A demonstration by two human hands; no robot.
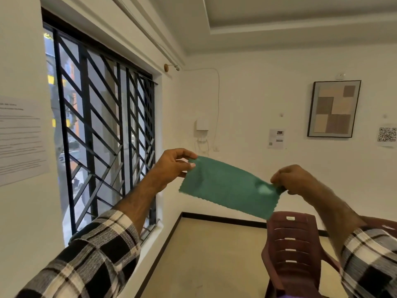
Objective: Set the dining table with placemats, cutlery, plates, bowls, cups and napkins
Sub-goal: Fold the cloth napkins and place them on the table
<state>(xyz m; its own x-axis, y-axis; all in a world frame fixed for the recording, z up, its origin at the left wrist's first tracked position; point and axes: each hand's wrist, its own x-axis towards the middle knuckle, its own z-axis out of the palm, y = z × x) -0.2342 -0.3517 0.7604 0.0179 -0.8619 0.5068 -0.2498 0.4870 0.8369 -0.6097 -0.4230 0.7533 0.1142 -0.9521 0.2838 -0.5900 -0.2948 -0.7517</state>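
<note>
A green cloth napkin point(227, 187) with a zigzag edge is stretched out in the air at chest height, folded into a long rectangle. My left hand point(174, 165) pinches its upper left corner between thumb and fingers. My right hand point(290, 179) grips its right end, fingers curled round the cloth. Both arms wear black and white checked sleeves. The dining table and the other tableware are out of view.
A stack of maroon plastic chairs point(294, 254) stands below my right arm. A barred window point(103, 130) fills the left wall. A framed picture point(334, 108) and paper sheets hang on the far wall. Beige floor point(210, 261) lies ahead.
</note>
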